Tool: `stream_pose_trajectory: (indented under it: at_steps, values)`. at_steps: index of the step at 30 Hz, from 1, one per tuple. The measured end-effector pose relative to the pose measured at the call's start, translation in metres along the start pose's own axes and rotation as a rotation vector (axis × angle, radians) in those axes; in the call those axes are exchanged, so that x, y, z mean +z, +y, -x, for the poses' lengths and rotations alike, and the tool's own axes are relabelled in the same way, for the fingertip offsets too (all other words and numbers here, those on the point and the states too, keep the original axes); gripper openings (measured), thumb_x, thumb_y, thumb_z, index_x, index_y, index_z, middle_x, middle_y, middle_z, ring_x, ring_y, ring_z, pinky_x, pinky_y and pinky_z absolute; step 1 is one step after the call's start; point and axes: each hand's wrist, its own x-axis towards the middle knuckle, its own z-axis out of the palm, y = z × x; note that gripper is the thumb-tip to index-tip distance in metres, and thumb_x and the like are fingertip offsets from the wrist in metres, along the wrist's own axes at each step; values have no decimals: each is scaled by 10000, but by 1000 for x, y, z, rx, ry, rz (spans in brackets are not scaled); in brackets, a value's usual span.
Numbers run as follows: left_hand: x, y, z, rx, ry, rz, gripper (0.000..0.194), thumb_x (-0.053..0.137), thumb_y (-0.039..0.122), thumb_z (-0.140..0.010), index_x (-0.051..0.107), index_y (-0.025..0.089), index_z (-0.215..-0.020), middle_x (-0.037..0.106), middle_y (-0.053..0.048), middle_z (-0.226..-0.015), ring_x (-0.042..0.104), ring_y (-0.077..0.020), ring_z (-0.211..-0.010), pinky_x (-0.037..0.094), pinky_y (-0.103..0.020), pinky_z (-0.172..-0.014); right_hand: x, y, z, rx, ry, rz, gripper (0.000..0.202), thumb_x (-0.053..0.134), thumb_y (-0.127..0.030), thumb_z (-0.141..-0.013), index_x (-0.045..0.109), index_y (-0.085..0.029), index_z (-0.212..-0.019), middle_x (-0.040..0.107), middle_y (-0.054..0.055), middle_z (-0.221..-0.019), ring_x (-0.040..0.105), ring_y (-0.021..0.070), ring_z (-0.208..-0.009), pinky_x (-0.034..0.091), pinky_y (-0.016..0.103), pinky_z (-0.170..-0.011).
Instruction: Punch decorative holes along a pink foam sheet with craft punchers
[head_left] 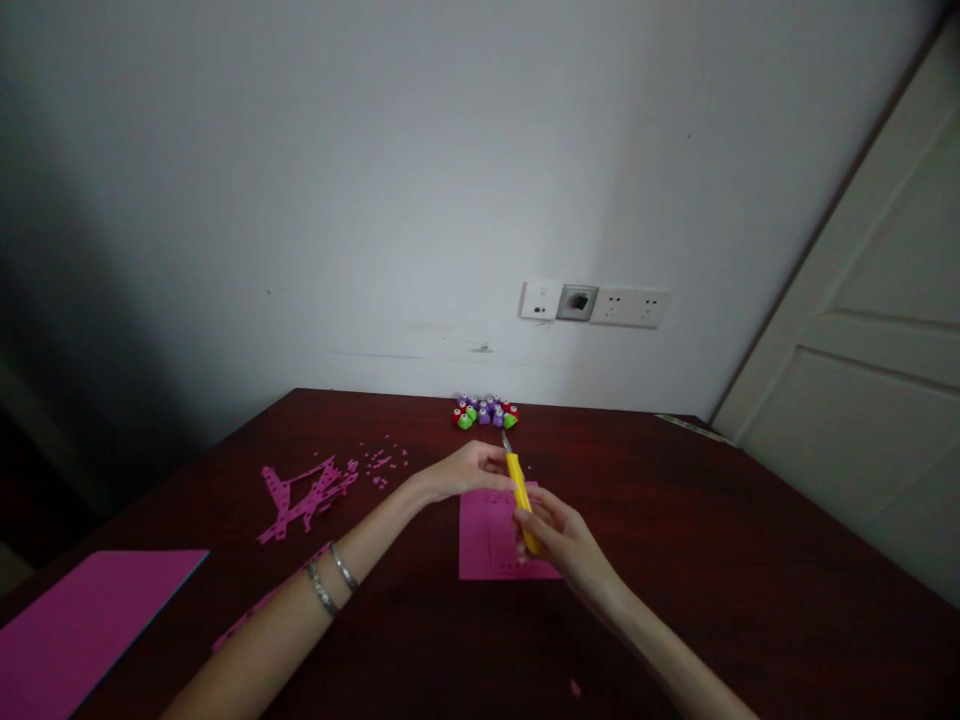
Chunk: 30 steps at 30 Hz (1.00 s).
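Observation:
A yellow utility knife (519,485) is held above a pink sheet (474,545), its blade out and tilted up toward the wall. My right hand (559,532) is wrapped round the lower part of its handle. From the left, my left hand (471,470) has its thumb and fingers closed at the upper handle, just below the blade. Beneath both hands, the pink sheet lies flat with faint cut lines and small marks; part of it is hidden by the hands.
Pink cut-out scraps (311,497) and tiny bits (381,462) lie left on the dark table (660,560). A larger pink sheet (97,610) is at the front left. Several small colourful figures (485,411) stand by the wall under sockets (628,308).

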Motion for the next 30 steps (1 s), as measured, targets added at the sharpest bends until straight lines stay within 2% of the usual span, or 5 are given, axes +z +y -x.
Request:
stream_pose_trajectory:
  at_steps: [3,9,12,25,30]
  values:
    - [5,-7,-7,-6,-46,-165,334,654,299,-703,615,118,-981,648,-60,-896,590,-131,-805,442,-281,-781,-12,2,5,-69,79,142,392,633,-511,-700,519,-193,-898,421,-94,-543,410,58,-427,401,206,-434]
    - [13,-25,-8,-104,94,-1031,243,606,253,-688,635,121,-890,610,-119,-909,565,-236,-869,435,-328,-744,-37,1,15,-54,251,196,361,575,-552,-723,467,-210,-774,328,-106,-496,323,62,-403,325,208,-426]
    - [15,-37,-9,-180,69,-1245,193,606,207,-655,630,124,-828,593,-141,-911,558,-269,-891,435,-339,-738,-42,9,15,-71,269,194,367,557,-561,-737,462,-207,-756,309,-108,-482,302,61,-405,323,215,-451]
    - [2,-47,-31,-482,-22,-1181,371,706,397,-583,621,180,-871,651,-69,-948,603,-241,-890,455,-304,-738,-41,26,7,-2,277,255,418,498,-627,-731,413,-219,-697,306,-104,-491,294,71,-412,294,221,-437]
    - [-5,-49,-31,-453,7,-1033,299,737,324,-543,633,163,-773,639,-23,-802,590,-185,-758,420,-238,-635,-47,35,6,4,293,223,403,490,-612,-743,472,-210,-768,325,-107,-466,305,81,-403,293,227,-439]
